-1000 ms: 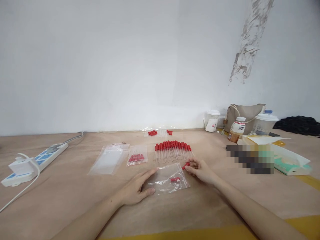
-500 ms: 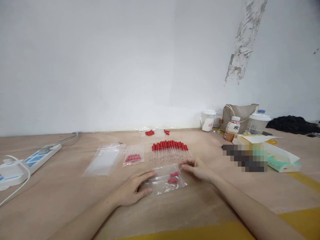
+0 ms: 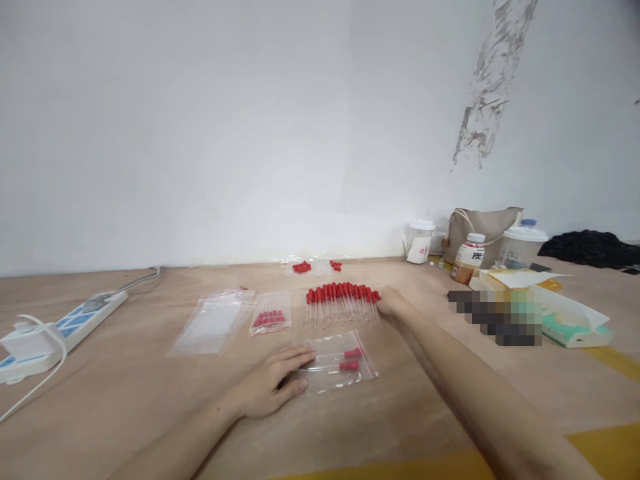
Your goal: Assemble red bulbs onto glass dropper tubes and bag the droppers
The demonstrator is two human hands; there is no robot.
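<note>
A clear zip bag (image 3: 325, 381) lies in front of me with two red-bulbed droppers (image 3: 352, 353) inside, their clear tubes pointing left. My left hand (image 3: 273, 383) rests at the bag's left edge, fingers stretched over it and thumb apart. Beyond the bag, several droppers with red bulbs (image 3: 345, 291) lie side by side in a fanned row. My right hand (image 3: 393, 301) is at the right end of that row, touching or close beside the last bulb; its fingers are mostly hidden. To the left lies a filled zip bag (image 3: 271, 315) of red-bulbed droppers.
Flat clear bags (image 3: 213, 323) lie at the left, near a white power strip (image 3: 75, 327) with a cable. Against the wall are loose red bulbs (image 3: 302, 267) on plastic. On the right stand a lidded cup (image 3: 420, 241), a bottle (image 3: 469, 259), a grey bag (image 3: 487, 230) and a tissue pack (image 3: 575, 327).
My right hand has left the bag's upper right corner and moved forward to the right end of the dropper row. My left hand stays on the bag.
</note>
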